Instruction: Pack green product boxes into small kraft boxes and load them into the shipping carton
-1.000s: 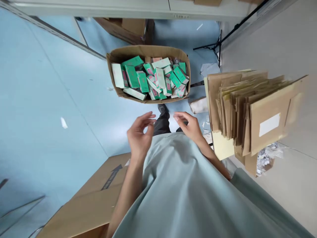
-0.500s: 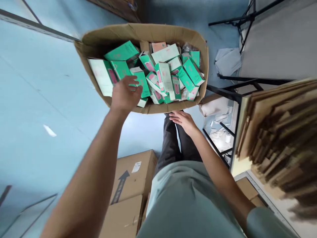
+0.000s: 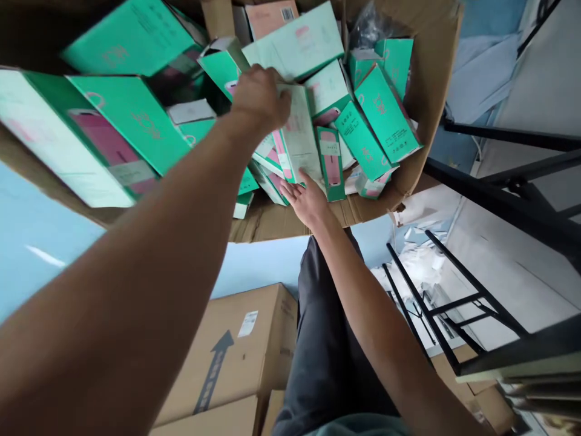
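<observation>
A large open cardboard carton (image 3: 272, 227) holds several green, white and pink product boxes lying at mixed angles. My left hand (image 3: 261, 100) is over the middle of the pile, its fingers curled at the upper end of a white and green box (image 3: 300, 136); the fingertips are partly hidden. At the lower end of that same box is my right hand (image 3: 306, 197), palm up with its fingers apart. Right of it lie more green boxes (image 3: 384, 112), and a long white box (image 3: 299, 39) rests above.
Closed brown cartons (image 3: 240, 357) stand below on the left. Black metal frames (image 3: 512, 194) run along the right side, with white scraps (image 3: 413, 254) on the floor behind them. Clear plastic (image 3: 370, 27) sits in the carton's far part.
The view has come closer to the carton. My left hand has moved right to the white and green box, and my right hand has risen from outside the rim to that box's lower end.
</observation>
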Demonstrator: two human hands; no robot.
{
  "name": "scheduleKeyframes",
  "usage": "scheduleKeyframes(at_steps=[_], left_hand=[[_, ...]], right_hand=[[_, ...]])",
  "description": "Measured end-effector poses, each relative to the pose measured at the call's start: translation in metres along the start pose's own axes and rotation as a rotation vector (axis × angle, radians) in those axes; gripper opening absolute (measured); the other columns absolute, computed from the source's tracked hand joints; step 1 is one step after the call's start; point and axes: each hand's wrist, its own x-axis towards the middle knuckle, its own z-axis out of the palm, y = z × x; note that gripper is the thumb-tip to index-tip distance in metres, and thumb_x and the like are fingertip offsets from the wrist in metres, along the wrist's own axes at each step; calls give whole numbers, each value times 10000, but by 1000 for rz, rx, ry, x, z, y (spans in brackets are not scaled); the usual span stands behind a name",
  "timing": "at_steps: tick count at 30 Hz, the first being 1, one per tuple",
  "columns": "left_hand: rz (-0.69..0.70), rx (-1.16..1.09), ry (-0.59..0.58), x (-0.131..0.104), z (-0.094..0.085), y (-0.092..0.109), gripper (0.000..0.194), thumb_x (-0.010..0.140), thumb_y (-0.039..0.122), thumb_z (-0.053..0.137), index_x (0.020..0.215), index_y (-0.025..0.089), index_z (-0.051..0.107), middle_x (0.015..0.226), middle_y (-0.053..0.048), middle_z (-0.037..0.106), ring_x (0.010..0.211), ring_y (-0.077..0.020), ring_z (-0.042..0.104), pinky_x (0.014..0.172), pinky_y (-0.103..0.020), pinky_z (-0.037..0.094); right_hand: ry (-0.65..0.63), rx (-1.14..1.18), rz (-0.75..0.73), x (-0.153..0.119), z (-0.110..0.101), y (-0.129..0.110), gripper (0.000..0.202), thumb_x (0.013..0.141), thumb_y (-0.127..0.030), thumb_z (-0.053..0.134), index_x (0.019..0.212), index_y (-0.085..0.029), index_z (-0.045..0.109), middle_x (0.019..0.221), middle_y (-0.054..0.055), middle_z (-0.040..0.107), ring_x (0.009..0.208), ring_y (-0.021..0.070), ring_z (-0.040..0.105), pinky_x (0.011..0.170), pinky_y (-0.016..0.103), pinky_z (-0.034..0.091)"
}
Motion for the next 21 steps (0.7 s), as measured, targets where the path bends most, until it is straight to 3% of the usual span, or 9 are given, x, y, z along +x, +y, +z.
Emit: scheduleKeyframes(at_steps=[3, 6, 9, 13, 16, 21], left_hand=[[-47, 42, -147, -46, -15, 14, 425, 1074, 419, 798, 1227, 37, 691, 1517, -129, 699, 1532, -170, 604, 1311, -424, 427], [32, 6, -127, -104, -50, 46, 389, 1040, 325, 809, 1331, 91, 699, 1408, -163, 710, 1485, -309, 624, 1326, -551, 441], [99, -87, -55, -160, -90, 87, 288, 1005, 353, 791, 1233, 183, 743, 1276, -149, 727, 1361, -354, 678, 1269, -544, 501], [164, -155, -28, -230, -146, 156, 308, 1022, 458, 712, 1216, 222, 748, 1200, -121, 744, 1238, -330, 713, 1176, -486, 566], [188, -194, -58, -283, -182, 217, 290, 1034, 462, 689, 1210, 239, 747, 1322, -137, 746, 1325, -333, 696, 1185, -483, 565], [372, -259, -137, -366, -222, 313, 250, 1060, 459, 686, 1178, 246, 741, 1401, -141, 736, 1406, -316, 676, 1221, -497, 541]], right_hand=[[7, 2, -27, -27, -3, 15, 181, 1080, -439, 653, 1200, -306, 630, 1321, 59, 727, 1527, 255, 641, 1336, 591, 506], [64, 78, 5, -78, -4, 24, 202, 1027, -441, 746, 1164, -307, 684, 1295, 51, 752, 1490, 249, 674, 1294, 540, 556], [106, 124, 14, -145, -4, 18, 231, 993, -479, 801, 1125, -306, 723, 1247, 52, 795, 1415, 258, 725, 1220, 523, 614], [141, 99, -69, -245, -5, -5, 227, 949, -449, 831, 1082, -300, 723, 1194, 43, 829, 1308, 263, 787, 1197, 516, 621], [117, 51, -188, -318, -8, -17, 284, 934, -485, 819, 1112, -284, 726, 1271, 80, 833, 1308, 273, 793, 1225, 521, 592], [61, 57, -409, -429, -30, -9, 343, 923, -550, 789, 1127, -280, 734, 1299, 105, 841, 1306, 298, 802, 1198, 575, 592]])
